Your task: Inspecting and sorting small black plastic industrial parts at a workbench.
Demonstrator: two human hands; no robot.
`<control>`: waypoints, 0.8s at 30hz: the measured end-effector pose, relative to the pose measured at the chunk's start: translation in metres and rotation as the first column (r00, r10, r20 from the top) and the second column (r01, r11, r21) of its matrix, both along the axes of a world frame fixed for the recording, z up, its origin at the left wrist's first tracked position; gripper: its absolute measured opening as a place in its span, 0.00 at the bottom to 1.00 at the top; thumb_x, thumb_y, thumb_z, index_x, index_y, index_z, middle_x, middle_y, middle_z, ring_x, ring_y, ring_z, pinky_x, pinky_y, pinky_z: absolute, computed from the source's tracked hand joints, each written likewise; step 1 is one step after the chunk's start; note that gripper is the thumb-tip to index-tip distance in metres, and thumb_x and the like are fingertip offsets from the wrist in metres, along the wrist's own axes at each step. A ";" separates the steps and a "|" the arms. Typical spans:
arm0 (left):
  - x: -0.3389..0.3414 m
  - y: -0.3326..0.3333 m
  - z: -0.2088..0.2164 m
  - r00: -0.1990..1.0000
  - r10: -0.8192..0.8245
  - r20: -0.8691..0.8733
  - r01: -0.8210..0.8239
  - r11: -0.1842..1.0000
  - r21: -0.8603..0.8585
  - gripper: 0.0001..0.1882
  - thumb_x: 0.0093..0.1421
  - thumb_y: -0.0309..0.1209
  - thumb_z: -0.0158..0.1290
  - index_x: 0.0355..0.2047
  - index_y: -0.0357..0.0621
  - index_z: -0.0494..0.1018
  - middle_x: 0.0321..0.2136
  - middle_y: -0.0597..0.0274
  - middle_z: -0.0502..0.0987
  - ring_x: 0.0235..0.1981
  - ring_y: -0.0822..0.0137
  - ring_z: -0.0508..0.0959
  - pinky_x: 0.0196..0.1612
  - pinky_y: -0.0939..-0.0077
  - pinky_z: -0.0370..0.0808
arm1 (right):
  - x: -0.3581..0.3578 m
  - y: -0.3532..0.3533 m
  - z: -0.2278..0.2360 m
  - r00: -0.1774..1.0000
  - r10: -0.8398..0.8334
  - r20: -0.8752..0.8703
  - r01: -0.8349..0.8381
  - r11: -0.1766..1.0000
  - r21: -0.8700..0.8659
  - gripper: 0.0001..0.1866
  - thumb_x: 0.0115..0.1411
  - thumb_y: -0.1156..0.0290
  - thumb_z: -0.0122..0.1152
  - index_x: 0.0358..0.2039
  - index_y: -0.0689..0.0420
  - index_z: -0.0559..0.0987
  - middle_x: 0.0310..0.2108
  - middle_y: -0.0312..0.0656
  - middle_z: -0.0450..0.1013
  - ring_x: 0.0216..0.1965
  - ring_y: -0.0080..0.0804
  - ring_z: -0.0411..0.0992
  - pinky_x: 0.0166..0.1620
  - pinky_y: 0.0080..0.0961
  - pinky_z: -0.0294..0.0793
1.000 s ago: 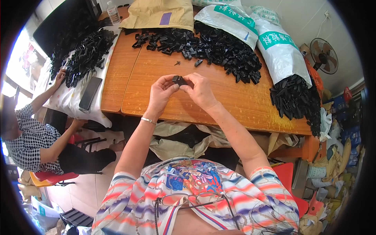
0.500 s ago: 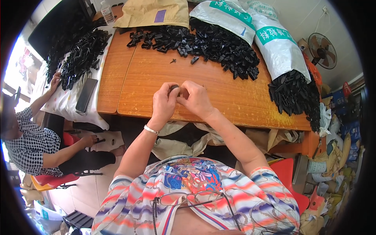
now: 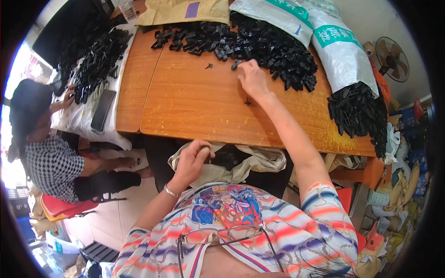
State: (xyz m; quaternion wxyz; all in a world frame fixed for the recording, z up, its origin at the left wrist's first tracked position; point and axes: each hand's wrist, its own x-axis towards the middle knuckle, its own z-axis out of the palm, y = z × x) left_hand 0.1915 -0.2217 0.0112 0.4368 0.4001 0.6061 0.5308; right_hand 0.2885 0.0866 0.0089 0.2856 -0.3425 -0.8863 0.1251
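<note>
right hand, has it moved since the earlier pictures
Yes. Against the wooden table, the right hand has moved forward, farther from the near edge, toward the pile of black parts.

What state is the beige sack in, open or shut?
Open: the beige sack gapes, its rim spread around a dark interior beside the left hand.

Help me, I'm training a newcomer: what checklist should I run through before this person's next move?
1. Right hand at the loose black part near the pile: ok.
2. Its fingers gripping firmly: cannot tell.
3. Left hand empty: cannot tell; it is curled.
4. Small dark piece in view: ok, left of the right forearm.
5. Co-worker's hand well away from the right hand: ok.
</note>
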 end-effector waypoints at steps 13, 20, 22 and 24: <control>-0.010 0.022 0.030 0.972 0.190 -0.140 -0.128 0.922 0.365 0.10 0.61 0.26 0.55 0.43 0.37 0.73 0.34 0.62 0.78 0.31 0.72 0.76 0.37 0.79 0.73 | -0.021 0.011 -0.007 0.998 -0.034 0.052 0.028 0.994 0.109 0.15 0.54 0.68 0.66 0.42 0.51 0.77 0.40 0.41 0.70 0.41 0.44 0.73 0.41 0.38 0.74; 0.007 0.003 0.008 0.889 0.014 -0.458 0.070 0.984 0.166 0.07 0.58 0.27 0.54 0.37 0.38 0.74 0.26 0.57 0.75 0.26 0.65 0.76 0.31 0.74 0.72 | -0.015 0.006 -0.022 0.995 -0.048 -0.083 0.060 0.988 0.141 0.13 0.51 0.68 0.66 0.36 0.53 0.73 0.37 0.41 0.70 0.42 0.45 0.69 0.41 0.40 0.72; 0.011 -0.005 -0.016 0.751 -0.050 -0.658 0.156 0.982 0.104 0.12 0.56 0.31 0.58 0.39 0.41 0.74 0.31 0.52 0.77 0.34 0.50 0.77 0.36 0.64 0.74 | -0.016 0.002 -0.023 0.994 -0.036 -0.104 0.050 0.988 0.143 0.14 0.51 0.69 0.66 0.36 0.54 0.73 0.36 0.42 0.70 0.41 0.44 0.69 0.41 0.40 0.72; 0.011 -0.009 -0.021 0.669 -0.109 -0.735 0.213 0.976 0.049 0.13 0.55 0.31 0.58 0.41 0.42 0.74 0.33 0.53 0.77 0.38 0.50 0.78 0.39 0.63 0.75 | -0.012 0.001 -0.025 0.993 -0.032 -0.113 0.048 0.988 0.145 0.13 0.51 0.69 0.65 0.36 0.55 0.73 0.36 0.42 0.70 0.41 0.44 0.69 0.41 0.39 0.71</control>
